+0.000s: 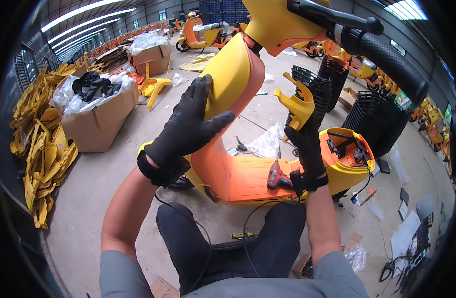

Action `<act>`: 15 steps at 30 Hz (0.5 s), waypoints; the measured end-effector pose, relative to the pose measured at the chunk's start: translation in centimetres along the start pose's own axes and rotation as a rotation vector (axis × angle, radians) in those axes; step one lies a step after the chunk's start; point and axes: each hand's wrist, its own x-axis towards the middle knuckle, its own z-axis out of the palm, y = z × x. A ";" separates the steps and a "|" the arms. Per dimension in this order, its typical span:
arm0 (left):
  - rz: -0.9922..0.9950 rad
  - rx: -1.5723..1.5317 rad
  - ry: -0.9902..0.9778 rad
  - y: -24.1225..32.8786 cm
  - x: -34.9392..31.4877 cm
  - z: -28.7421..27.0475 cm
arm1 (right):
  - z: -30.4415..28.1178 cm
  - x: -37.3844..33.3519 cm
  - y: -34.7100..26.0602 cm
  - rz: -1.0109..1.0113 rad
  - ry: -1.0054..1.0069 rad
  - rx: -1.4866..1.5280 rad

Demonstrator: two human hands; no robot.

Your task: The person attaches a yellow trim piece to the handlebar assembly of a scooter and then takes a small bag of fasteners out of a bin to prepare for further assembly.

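Note:
An orange and yellow scooter stands before me, its upright front section showing a yellow panel (pixel 228 74). My left hand (pixel 188 121), in a black glove, lies against this panel with the thumb spread away from the fingers; it grips nothing. To the right, my gloved right hand (pixel 308 149) holds up a curved yellow plastic cover (pixel 301 107) with a hooked, open-ended top. The cover is apart from the scooter's front. Below it, a red and black power driver (pixel 277 177) rests on the orange footboard (pixel 247 174), close to my right wrist.
A black handlebar grip (pixel 391 64) juts across the upper right. Stacked black baskets (pixel 374 119) stand beyond the scooter's open seat compartment (pixel 344 149). Cardboard boxes (pixel 101 119) and piled yellow panels (pixel 44 154) line the left. A green-handled tool (pixel 244 235) lies between my legs.

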 end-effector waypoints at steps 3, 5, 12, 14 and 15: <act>0.002 -0.006 -0.085 2.0 1.7 -1.0 | -0.2 1.0 -0.6 -0.036 -0.018 -0.080; 0.069 0.009 -0.063 2.5 3.0 -1.0 | -0.5 2.2 0.0 -0.190 -0.043 -0.099; -0.029 -0.008 -0.182 3.8 7.6 -1.1 | 1.9 5.9 1.1 -0.235 -0.085 0.032; -0.062 0.006 -0.202 2.5 8.8 -1.4 | 3.3 6.8 1.6 -0.209 -0.112 0.117; -0.056 0.017 -0.206 2.5 9.3 -1.2 | 3.5 7.4 1.9 -0.214 -0.105 0.127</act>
